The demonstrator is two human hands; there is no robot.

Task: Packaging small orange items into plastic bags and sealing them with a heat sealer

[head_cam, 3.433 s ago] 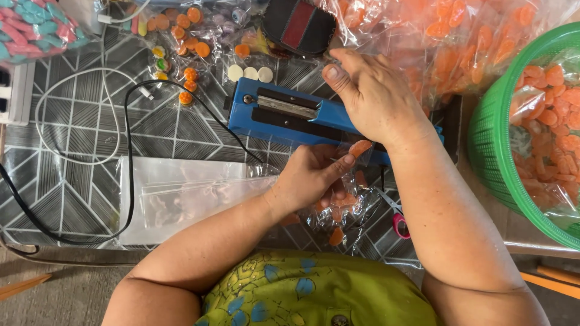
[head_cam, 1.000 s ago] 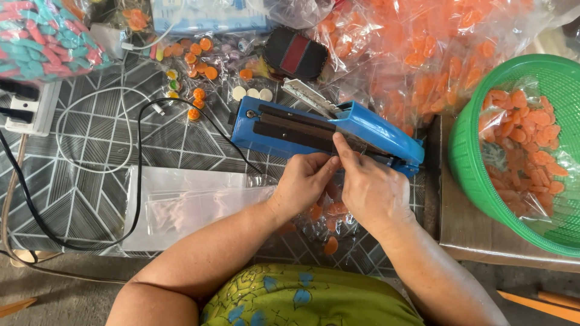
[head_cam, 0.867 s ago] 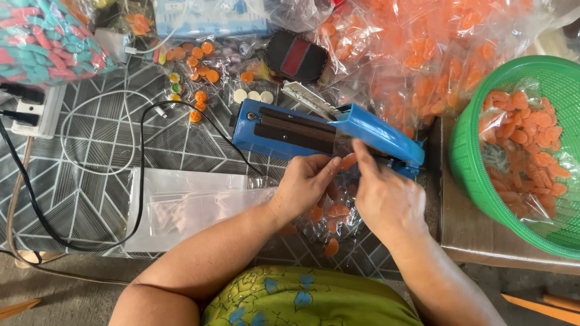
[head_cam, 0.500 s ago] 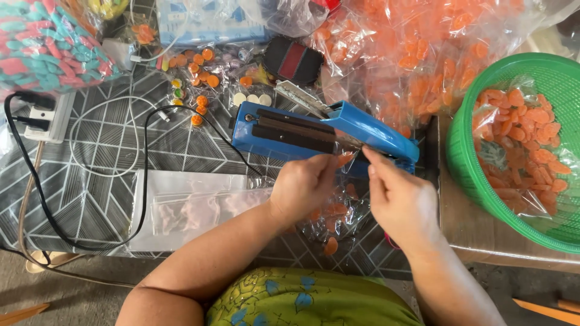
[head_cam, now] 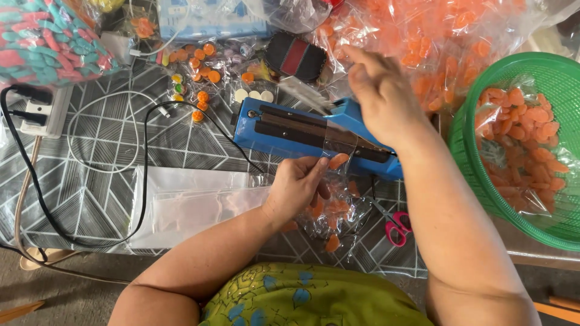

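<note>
A person's view down onto a patterned table crowded with sweets. The left hand pinches the near edge of a small clear bag of orange candies, thumb and fingers closed on the plastic, with the bag's open top laid across the bar of a blue heat sealer. The bag lies at the table's front edge, just below the sealer and close to the person's body. Half a second ago the right hand was down at the bag's mouth, straightening it beside the left; now it has lifted and sits on top of the sealer's raised arm, fingers curled loosely over it, blurred with motion, so how firmly it grips cannot be told. That shift suggests the bag is lined up and the press to close it is about to start. Pink-handled scissors lie just right of the bag. A stack of empty clear bags lies to the left, touching a black cord. A green basket of orange candies stands at the right, and larger sacks of candy lie behind the sealer.
</note>
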